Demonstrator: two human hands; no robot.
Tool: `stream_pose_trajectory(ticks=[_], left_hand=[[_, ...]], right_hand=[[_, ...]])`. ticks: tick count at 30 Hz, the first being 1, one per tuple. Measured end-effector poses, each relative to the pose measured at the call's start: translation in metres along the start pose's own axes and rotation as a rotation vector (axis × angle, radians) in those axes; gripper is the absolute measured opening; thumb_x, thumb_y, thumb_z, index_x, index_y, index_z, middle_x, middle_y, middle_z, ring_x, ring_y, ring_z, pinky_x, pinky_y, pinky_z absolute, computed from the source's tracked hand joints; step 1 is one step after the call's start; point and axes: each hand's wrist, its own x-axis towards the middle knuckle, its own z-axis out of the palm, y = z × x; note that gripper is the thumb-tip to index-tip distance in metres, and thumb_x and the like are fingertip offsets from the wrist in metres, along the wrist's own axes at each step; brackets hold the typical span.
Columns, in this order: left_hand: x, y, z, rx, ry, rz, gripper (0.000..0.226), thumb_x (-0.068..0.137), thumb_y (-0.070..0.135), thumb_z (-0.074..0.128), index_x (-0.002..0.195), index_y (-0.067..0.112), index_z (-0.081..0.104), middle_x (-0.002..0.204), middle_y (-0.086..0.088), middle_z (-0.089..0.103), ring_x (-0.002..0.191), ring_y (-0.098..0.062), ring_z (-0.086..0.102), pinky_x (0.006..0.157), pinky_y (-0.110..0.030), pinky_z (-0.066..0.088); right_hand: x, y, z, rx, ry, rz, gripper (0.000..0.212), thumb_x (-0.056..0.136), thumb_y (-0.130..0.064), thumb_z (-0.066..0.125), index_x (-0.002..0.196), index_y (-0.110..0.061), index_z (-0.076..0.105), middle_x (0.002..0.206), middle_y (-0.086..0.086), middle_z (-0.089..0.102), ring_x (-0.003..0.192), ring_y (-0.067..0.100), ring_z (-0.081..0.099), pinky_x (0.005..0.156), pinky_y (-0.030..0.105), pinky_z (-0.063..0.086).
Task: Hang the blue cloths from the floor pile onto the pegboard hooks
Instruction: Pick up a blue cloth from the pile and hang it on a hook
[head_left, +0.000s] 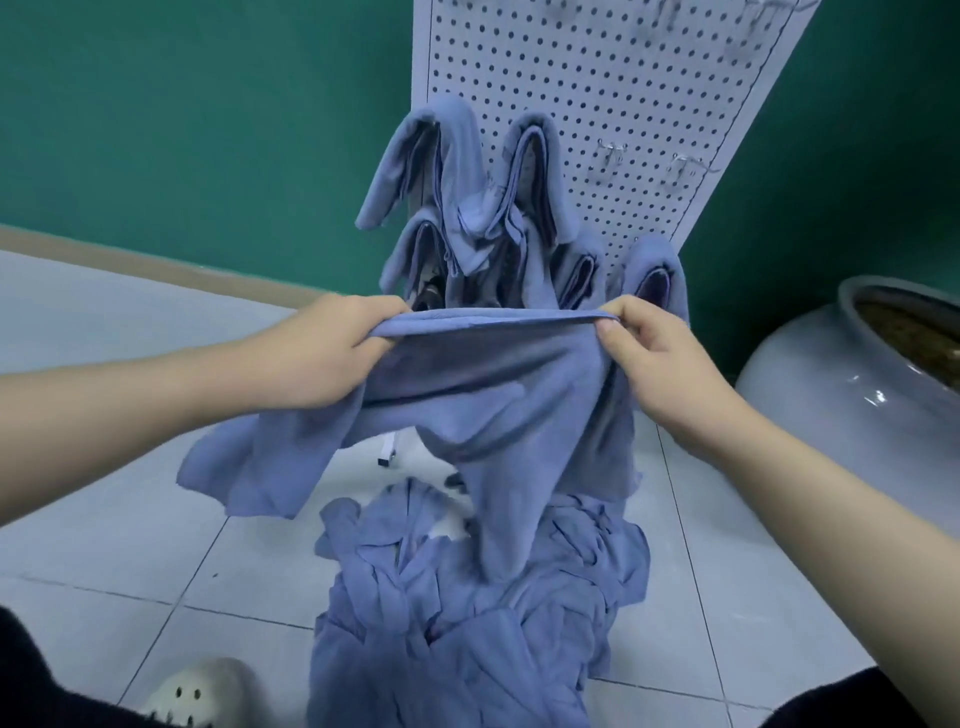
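Hands do the work here, two of them, bare, each pinching one end of the same soft blue fabric cloth. The left hand grips the cloth's top edge with fingers curled over it and thumb beneath, and the right hand pinches the other end between thumb and curled fingers, so the edge is drawn taut and level between them; judged from the task, this spreads the cloth so it can be draped over a hook. The rest of that cloth hangs slack in front of the person, its lower corners dangling just above the crumpled pile of blue cloths on the pale tiled floor; the pile is too tangled to count. Behind the held edge stands one white perforated pegboard, leaning against the green wall. Draped blue cloths already cover its lower left part, about five folds by my count, though they overlap. Further right on the board, two small bare metal hooks show plainly, with fainter ones at the top, likely the free places. At far right one large glazed grey ceramic jar sits on the floor beside the board. A pale perforated clog shows at the bottom left.
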Motion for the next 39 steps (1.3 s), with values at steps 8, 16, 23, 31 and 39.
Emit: stream_pose_trajectory(ticks=[8, 16, 23, 31, 39], left_hand=[[0.013, 0.001, 0.006, -0.266, 0.074, -0.160, 0.019, 0.099, 0.007, 0.042, 0.083, 0.006, 0.053, 0.070, -0.001, 0.049, 0.060, -0.011, 0.039, 0.056, -0.030, 0.034], [0.009, -0.007, -0.003, -0.108, -0.316, -0.104, 0.051, 0.072, 0.072, 0.076, 0.095, 0.027, 0.072, 0.086, 0.009, 0.074, 0.079, -0.013, 0.068, 0.075, -0.032, 0.055], [0.004, -0.010, 0.013, 0.054, -0.508, -0.125, 0.028, 0.079, 0.036, 0.086, 0.079, 0.015, 0.068, 0.071, -0.004, 0.072, 0.057, -0.014, 0.055, 0.056, -0.023, 0.044], [0.000, 0.000, 0.020, -0.052, -0.652, -0.040, 0.024, 0.083, 0.019, 0.081, 0.101, 0.025, 0.067, 0.095, 0.006, 0.076, 0.089, -0.022, 0.073, 0.083, -0.045, 0.059], [-0.008, 0.019, 0.019, -0.339, -0.793, -0.073, 0.026, 0.087, 0.010, 0.078, 0.108, 0.021, 0.067, 0.100, 0.006, 0.079, 0.094, -0.016, 0.076, 0.082, -0.033, 0.060]], right_hand=[[0.000, -0.004, 0.008, -0.001, -0.218, 0.076, 0.039, 0.096, -0.050, 0.067, 0.073, -0.020, 0.058, 0.072, 0.002, 0.038, 0.067, 0.018, 0.034, 0.059, 0.033, 0.024], [-0.004, 0.002, 0.017, -0.346, -0.441, 0.015, 0.038, 0.096, -0.025, 0.071, 0.065, -0.010, 0.055, 0.052, -0.011, 0.041, 0.051, 0.006, 0.033, 0.050, 0.020, 0.029], [-0.010, 0.003, 0.023, -0.204, -0.477, 0.054, 0.019, 0.097, -0.002, 0.052, 0.097, -0.007, 0.070, 0.101, 0.023, 0.069, 0.082, 0.014, 0.055, 0.079, 0.037, 0.050], [-0.023, 0.003, 0.028, -0.228, -0.608, 0.085, 0.033, 0.081, -0.047, 0.085, 0.087, -0.017, 0.072, 0.081, -0.004, 0.073, 0.076, 0.018, 0.068, 0.072, 0.037, 0.054], [-0.026, 0.002, 0.036, -0.208, -0.586, 0.005, 0.024, 0.095, -0.028, 0.073, 0.082, -0.008, 0.067, 0.071, 0.002, 0.064, 0.067, 0.007, 0.050, 0.066, 0.032, 0.046]])
